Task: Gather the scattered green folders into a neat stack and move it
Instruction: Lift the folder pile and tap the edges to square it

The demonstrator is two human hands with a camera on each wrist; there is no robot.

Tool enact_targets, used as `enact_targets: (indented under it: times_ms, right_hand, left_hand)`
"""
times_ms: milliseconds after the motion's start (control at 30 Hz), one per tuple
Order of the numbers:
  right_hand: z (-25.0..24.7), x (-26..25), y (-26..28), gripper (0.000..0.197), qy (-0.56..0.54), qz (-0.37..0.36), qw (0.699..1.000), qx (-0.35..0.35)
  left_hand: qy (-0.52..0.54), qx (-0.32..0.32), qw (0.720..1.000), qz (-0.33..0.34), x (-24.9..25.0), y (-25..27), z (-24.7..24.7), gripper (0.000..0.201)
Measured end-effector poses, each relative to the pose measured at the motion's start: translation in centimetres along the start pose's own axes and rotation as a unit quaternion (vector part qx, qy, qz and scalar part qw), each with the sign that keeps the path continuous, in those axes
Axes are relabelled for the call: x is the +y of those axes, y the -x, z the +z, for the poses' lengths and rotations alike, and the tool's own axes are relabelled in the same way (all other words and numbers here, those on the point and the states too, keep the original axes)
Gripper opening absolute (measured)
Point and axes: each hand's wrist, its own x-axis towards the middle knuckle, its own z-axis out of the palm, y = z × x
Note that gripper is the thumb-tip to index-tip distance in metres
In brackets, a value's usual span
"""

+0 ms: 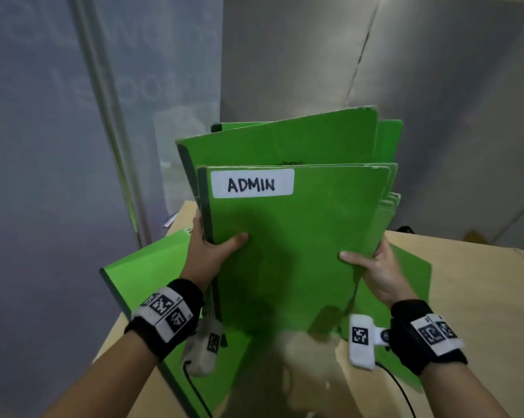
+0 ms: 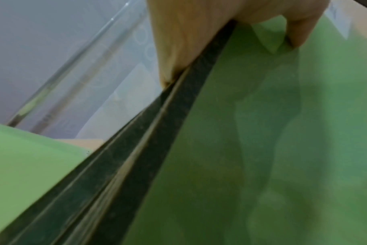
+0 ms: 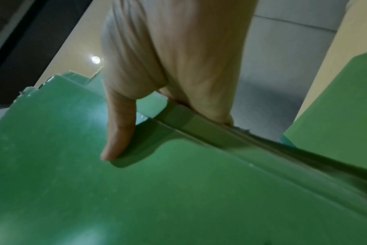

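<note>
Both hands, left hand (image 1: pixel 208 251) and right hand (image 1: pixel 375 271), grip upright green folders (image 1: pixel 284 236), spines left.

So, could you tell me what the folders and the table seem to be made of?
Folders: apparently stiff matte green card, with frayed corners and dark, possibly cloth-taped spines. ADMIN label: white paper, hand-lettered. Table: pale, smooth, probably laminate or wood; unclear.

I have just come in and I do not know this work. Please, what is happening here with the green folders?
A person holds a bundle of green folders upright over a wooden table. The left hand grips the spine side and the right hand grips the open side. The front folder carries a label reading ADMIN. The bundle is not yet even: some folders stick up higher behind. More green folders lie flat on the table beneath.
</note>
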Motion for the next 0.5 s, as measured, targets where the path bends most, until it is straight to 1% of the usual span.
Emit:
enact_targets:
  times_ms: [67, 167, 200, 267, 300, 333, 367, 433, 500]
  right_hand:
    - [-0.4, 0.4, -0.2, 0.127, 0.011, 0.011, 1.0, -0.005]
    - [-1.1, 0.8, -0.6, 0.134, 0.036, 0.025, 0.999, -0.015]
    - [-1.4, 1.2, -0.8, 0.134, 0.039, 0.026, 0.999, -0.019]
    - [-1.5, 1.3, -0.8, 0.124, 0.025, 0.025, 0.999, -0.03]
    - [-1.5, 1.2, -0.8, 0.115, 0.016, 0.022, 0.999, -0.036]
    - [-1.5, 1.0, -0.9, 0.108, 0.01, 0.01, 0.999, -0.038]
    - [-1.3, 0.6, -0.8, 0.106, 0.006, -0.005, 0.999, -0.045]
    - [-1.0, 0.0, -0.8, 0.109, 0.013, -0.03, 0.999, -0.042]
    - [-0.8, -0.2, -0.8, 0.121, 0.026, -0.05, 0.998, -0.024]
  left_hand:
    - [0.01, -0.012, 1.0, -0.006, -0.5, -0.2, -0.3, 0.098]
    - [0.004, -0.044, 0.999, -0.003, -0.3, -0.5, -0.4, 0.115]
    - [0.001, -0.051, 0.999, -0.006, -0.4, -0.5, -0.2, 0.113]
    - [-0.006, -0.06, 0.998, 0.002, -0.4, -0.7, 0.3, 0.103]
    - [-0.014, -0.062, 0.998, 0.008, -0.3, -0.7, 0.5, 0.104]
    - [-0.024, -0.062, 0.998, 0.015, -0.2, -0.9, 0.7, 0.11]
    - [-0.032, -0.063, 0.997, 0.023, -0.1, -1.0, 0.7, 0.117]
    - [-0.039, -0.071, 0.996, 0.033, 0.0, -1.2, 0.7, 0.125]
    - [-0.042, -0.08, 0.995, 0.049, 0.1, -1.1, 0.7, 0.122]
